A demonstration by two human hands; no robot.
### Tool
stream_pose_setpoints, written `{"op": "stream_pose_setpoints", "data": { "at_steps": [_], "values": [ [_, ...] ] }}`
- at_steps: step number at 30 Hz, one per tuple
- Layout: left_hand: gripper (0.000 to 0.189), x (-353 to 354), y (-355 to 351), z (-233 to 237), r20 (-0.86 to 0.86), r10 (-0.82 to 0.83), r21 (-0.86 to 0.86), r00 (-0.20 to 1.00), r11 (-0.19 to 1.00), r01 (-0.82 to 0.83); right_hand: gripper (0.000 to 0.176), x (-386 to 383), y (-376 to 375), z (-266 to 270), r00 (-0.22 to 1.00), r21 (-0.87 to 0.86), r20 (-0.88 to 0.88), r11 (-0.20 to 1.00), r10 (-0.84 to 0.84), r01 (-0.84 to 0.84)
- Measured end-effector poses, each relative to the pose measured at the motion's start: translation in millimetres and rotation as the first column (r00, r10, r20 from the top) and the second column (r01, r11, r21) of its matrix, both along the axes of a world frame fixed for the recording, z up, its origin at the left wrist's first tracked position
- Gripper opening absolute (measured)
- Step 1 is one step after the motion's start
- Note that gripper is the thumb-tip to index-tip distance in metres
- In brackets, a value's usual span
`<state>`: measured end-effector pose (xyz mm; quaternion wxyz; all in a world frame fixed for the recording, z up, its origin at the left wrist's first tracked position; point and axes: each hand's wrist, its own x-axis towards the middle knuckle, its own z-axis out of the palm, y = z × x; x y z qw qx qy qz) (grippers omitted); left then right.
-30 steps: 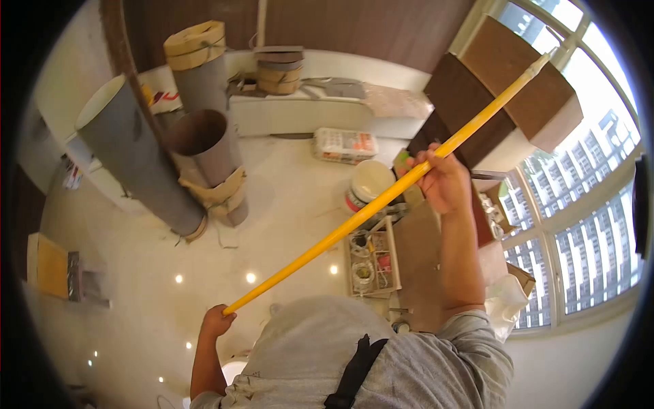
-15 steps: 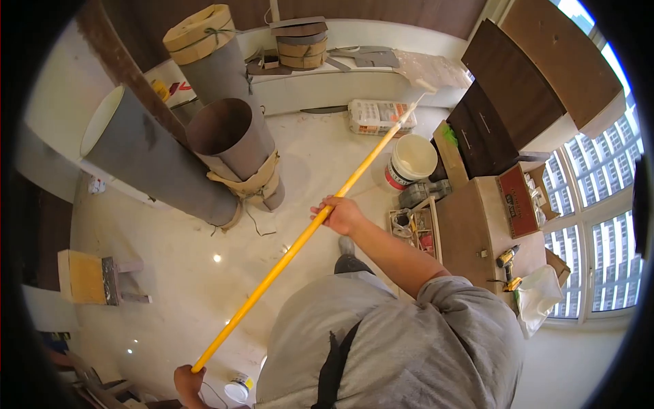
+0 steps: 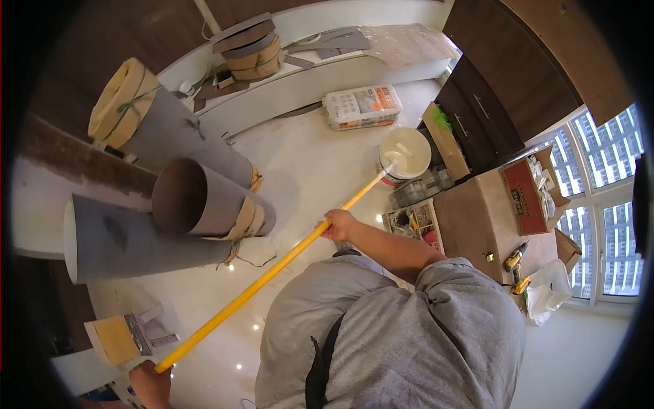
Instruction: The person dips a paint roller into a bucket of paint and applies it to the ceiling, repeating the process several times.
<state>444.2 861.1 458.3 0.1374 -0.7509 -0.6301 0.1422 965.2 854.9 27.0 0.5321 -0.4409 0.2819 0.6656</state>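
Marble floor [image 3: 306, 157] below; left hand [image 3: 151, 382] and right hand [image 3: 338, 223], grip clenched round yellow pole [image 3: 272, 267].

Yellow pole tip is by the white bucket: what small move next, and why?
Probably ease the long yellow pole slightly forward and down: its pale tip sits at the near rim of the round white bucket, and the right hand and left hand both grip it.
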Motion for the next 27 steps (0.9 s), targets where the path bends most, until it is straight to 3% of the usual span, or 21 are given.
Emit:
{"op": "stream_pose_setpoints", "data": {
  "at_steps": [4, 10, 14, 17, 21, 24, 27],
  "values": [
    [0.036, 131, 50, 12, -0.073, -0.315, 0.022, 0.946, 0.948, 0.318, 0.029, 88, 24, -26, 0.984, -0.02, 0.051, 0.985, -0.17, 0.171],
    [0.025, 286, 88, 8, -0.09, -0.53, -0.054, 0.843, 0.848, 0.527, 0.023, 166, 39, -60, 0.955, -0.11, 0.113, 0.951, -0.275, 0.287],
    [0.024, 308, 116, 22, -0.119, -0.61, 0.004, 0.783, 0.789, 0.615, 0.021, 188, 44, -62, 0.978, -0.027, 0.084, 0.98, -0.193, 0.196],
    [0.024, 318, 128, 45, -0.084, -0.522, -0.01, 0.849, 0.852, 0.524, 0.021, 191, 46, -44, 0.979, 0.02, 0.18, 0.995, -0.1, 0.098],
    [0.022, 339, 130, 35, -0.093, -0.568, -0.073, 0.818, 0.823, 0.563, 0.022, 192, 54, -49, 0.973, -0.018, 0.143, 0.983, -0.179, 0.183],
    [0.017, 333, 137, 41, 0.008, -0.645, 0.106, 0.764, 0.76, 0.641, 0.022, 195, 60, -44, 0.97, -0.04, 0.179, 0.984, -0.167, 0.176],
    [0.014, 339, 138, 45, -0.069, -0.565, 0.051, 0.822, 0.821, 0.568, 0.021, 197, 55, -32, 0.967, -0.01, 0.215, 0.989, -0.14, 0.145]
  ]
}}
